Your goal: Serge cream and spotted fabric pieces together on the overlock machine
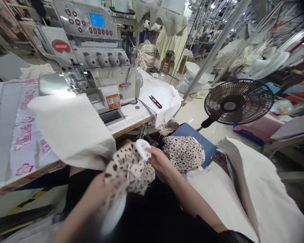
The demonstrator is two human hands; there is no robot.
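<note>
Both hands hold one piece of spotted cloth (135,170), cream with dark spots, above my lap. My left hand (101,187), a little blurred, is closed on its left side. With the fingers of my right hand (157,158) I pinch the cloth by a thick white curved edge (142,148). A second white part (114,216) hangs blurred below my left hand. Just past my right hand, more spotted cloth (183,152) lies bunched on a blue surface (209,145). A cream fabric piece (73,128) drapes from beneath the sewing machine's presser foot over the table edge.
The overlock sewing machine (98,67) stands ahead with its display lit. Red-handled thread snips (155,101) lie on white cloth (167,89). A black fan (238,103) stands at the right, above large cream fabric pieces (266,189). A metal pole (207,57) slants upward behind.
</note>
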